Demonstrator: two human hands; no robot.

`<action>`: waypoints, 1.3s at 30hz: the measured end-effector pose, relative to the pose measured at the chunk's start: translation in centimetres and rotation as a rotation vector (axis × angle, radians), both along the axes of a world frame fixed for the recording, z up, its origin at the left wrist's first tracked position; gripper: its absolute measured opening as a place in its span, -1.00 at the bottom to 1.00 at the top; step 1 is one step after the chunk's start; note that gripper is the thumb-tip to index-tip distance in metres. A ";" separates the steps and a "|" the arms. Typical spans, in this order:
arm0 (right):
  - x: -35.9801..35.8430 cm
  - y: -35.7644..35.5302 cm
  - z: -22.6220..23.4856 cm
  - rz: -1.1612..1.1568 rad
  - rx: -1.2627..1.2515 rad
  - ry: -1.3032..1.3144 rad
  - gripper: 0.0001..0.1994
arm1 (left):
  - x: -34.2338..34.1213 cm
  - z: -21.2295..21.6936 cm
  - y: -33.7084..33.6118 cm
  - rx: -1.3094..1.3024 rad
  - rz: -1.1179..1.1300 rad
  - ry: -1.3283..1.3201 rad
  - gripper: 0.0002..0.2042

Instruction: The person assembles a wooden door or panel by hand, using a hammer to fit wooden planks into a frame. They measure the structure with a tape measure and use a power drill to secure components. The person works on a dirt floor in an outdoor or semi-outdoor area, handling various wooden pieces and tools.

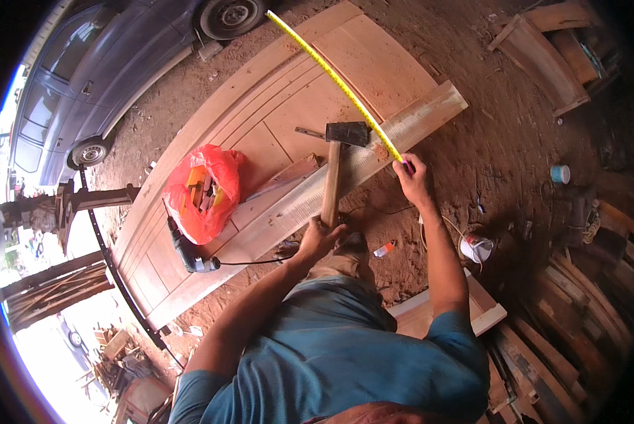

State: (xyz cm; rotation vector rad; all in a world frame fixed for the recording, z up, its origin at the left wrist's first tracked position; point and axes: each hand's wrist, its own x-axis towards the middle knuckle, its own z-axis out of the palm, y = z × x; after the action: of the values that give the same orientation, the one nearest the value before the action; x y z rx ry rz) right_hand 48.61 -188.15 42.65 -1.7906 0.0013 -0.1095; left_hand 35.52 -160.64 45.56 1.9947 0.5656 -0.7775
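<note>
My right hand (414,181) is closed around the case of a tape measure, whose yellow blade (334,79) stretches away across a wooden door panel (373,60) to beyond its far edge. In my left hand (320,238) is the wooden handle of a hammer (333,169); its dark block head (347,133) is over a long board (281,219) lying along the panel's near side. A thin flat metal strip (308,132) lies left of the hammer head. On the panel to the left sit an open red plastic bag (221,166) with tools in it and a corded power drill (184,244).
A dark van (112,71) stands at the far left. Stacked planks (578,304) fill the right side, near a white bucket (477,249). Wood pieces (543,63) lie at the far right. The drill's cord (257,262) runs toward my legs.
</note>
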 end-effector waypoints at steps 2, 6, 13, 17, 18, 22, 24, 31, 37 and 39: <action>-1.3 0.7 1.3 -0.014 -0.051 0.044 -0.76 | 0.9 -3.2 -1.3 -0.038 0.105 0.038 -0.30; -3.4 0.9 3.0 -0.061 -0.010 0.021 -0.75 | 1.6 -0.4 -2.3 -0.267 0.250 -0.119 -0.48; -4.8 0.7 -3.2 -0.113 -0.170 0.155 -0.67 | -3.7 12.6 5.2 -0.385 0.338 -0.074 -0.73; -4.8 4.3 -2.9 -0.042 -0.195 0.176 -0.66 | -7.5 13.9 9.4 -0.144 0.400 -0.066 -0.76; -4.5 5.3 -0.8 -0.021 -0.245 0.217 -0.68 | -8.0 14.2 10.3 -0.115 0.443 -0.049 -0.76; -4.5 6.6 0.0 0.030 -0.410 0.169 -0.66 | -8.9 12.6 13.2 -0.162 0.581 -0.107 -0.78; -5.8 6.9 -0.5 0.026 -0.314 0.225 -0.67 | -9.7 11.3 14.2 -0.043 0.594 -0.140 -0.80; -9.7 6.6 -0.5 0.091 -0.357 0.369 -0.62 | -12.5 9.7 16.0 -0.110 0.621 -0.249 -0.81; -11.3 6.7 -5.5 -0.009 -0.331 0.289 -0.58 | -12.2 9.9 15.8 -0.068 0.576 -0.257 -0.81; -11.2 7.0 -4.3 0.008 -0.302 0.328 -0.62 | -12.5 9.6 16.1 -0.047 0.578 -0.258 -0.81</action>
State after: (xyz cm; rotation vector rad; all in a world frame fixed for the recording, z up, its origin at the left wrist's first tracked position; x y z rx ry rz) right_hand 37.39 -181.17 38.32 -2.0921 0.2228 0.2002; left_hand 23.06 -144.54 55.19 1.7193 0.9000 -0.1746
